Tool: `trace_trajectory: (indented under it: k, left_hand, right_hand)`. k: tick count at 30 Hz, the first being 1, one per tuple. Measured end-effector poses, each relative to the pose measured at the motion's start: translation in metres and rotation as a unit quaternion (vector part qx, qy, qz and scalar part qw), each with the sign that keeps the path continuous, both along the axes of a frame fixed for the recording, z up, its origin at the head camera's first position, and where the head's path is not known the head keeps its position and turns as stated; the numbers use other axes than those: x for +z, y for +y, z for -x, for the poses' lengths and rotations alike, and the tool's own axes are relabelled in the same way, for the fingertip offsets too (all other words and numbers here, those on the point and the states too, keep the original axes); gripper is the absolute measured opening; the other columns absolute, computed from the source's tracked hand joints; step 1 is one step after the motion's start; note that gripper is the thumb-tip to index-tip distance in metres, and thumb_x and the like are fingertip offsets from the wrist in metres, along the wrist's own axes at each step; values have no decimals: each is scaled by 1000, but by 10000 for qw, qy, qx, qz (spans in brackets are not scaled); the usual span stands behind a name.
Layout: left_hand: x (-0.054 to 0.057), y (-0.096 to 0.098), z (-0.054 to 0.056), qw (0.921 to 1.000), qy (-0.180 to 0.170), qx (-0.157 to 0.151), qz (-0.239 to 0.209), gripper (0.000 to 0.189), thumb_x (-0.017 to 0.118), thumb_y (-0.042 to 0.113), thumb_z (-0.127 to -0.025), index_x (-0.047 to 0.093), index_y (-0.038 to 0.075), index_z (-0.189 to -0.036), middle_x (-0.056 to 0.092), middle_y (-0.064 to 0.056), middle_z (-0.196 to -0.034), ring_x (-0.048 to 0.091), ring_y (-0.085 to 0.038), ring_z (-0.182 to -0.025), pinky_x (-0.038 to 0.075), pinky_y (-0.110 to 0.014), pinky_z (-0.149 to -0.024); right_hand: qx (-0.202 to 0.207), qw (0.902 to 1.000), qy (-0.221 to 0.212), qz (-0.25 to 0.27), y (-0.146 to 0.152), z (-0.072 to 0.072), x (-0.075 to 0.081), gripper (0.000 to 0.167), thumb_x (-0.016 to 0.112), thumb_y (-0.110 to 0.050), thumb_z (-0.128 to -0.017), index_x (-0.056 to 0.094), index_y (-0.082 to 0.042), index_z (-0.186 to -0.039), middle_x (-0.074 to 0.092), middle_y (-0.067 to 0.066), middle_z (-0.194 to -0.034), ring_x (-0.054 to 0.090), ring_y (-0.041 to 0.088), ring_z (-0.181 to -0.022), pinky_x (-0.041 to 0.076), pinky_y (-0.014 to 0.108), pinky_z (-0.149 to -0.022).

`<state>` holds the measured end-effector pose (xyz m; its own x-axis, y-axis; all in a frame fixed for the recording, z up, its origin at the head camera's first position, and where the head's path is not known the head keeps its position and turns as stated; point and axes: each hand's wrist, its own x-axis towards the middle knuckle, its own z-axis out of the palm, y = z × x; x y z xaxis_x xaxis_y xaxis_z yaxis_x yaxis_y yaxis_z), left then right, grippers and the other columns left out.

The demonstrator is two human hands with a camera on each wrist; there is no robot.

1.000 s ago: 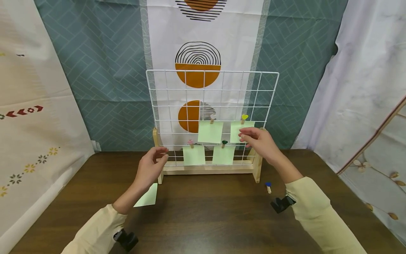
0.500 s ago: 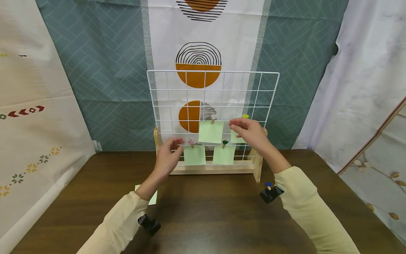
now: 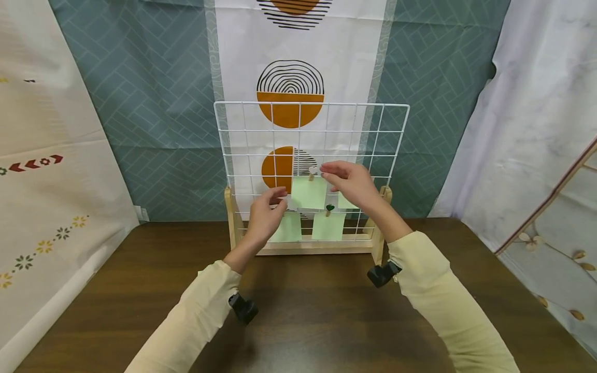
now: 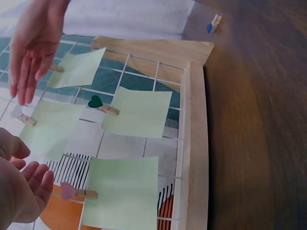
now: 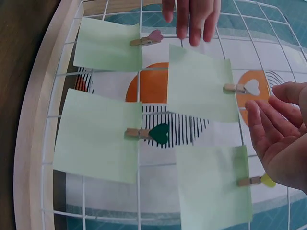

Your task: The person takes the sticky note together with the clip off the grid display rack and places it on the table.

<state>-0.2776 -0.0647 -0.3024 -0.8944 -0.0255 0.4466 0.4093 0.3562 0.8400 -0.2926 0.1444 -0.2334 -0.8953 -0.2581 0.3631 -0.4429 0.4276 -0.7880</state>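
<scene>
A white wire grid panel stands in a wooden base. Several pale green paper notes hang on it from small heart clothespins. My right hand hovers beside the clothespin with a white heart on the upper left note. Its fingers are slightly bent, with nothing between them. My left hand, also holding nothing, hangs in front of the lower left note, near its pink heart clothespin. A dark green heart clothespin holds the lower right note; a yellow one holds the upper right note.
A loose blue heart clothespin lies on the dark wooden table, right of the base. Patterned cloth hangs behind the grid, and pale curtains flank both sides.
Both hands have moved inward and upward: the right from the upper right note toward the white heart clothespin, the left from beside the grid to its front. The left arm now hides the loose note.
</scene>
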Motion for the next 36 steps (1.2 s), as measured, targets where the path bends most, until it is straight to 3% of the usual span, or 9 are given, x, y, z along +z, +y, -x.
trace_trajectory:
  k: [13, 21, 30, 36]
  left_hand:
    - [5, 12, 15, 10000, -71, 38, 47, 37, 55, 4, -93, 57, -5, -129, 65, -16, -115, 60, -28, -104, 49, -39, -86]
    - [7, 19, 19, 9999, -30, 129, -10, 33, 58, 2, -91, 61, -6, -122, 66, -19, -107, 60, -30, -97, 47, -40, -84]
    - [8, 24, 25, 9988, -158, 276, -365, 27, 59, -1, -89, 63, -7, -114, 64, -19, -102, 59, -30, -95, 48, -37, -84]
    - [10, 25, 26, 9985, -239, 322, -378, 24, 58, 2, -90, 66, -7, -110, 66, -18, -99, 59, -28, -89, 47, -32, -76]
  right_hand:
    - [-77, 9988, 222, -429, -18, 2, 9, 37, 57, -10, -98, 55, 3, -132, 60, 17, -128, 61, 26, -111, 53, 33, -84]
    - [-119, 9983, 193, -543, -26, 9, 10, 38, 54, -8, -98, 53, 4, -134, 58, 17, -130, 64, 27, -106, 55, 31, -77]
    - [-229, 9960, 208, -838, -30, 14, 13, 32, 55, -10, -99, 59, 4, -128, 63, 17, -122, 68, 28, -93, 55, 31, -74]
    - [-233, 9936, 147, -1092, -32, 19, 14, 31, 56, -12, -99, 62, 3, -125, 64, 17, -120, 68, 28, -94, 55, 32, -76]
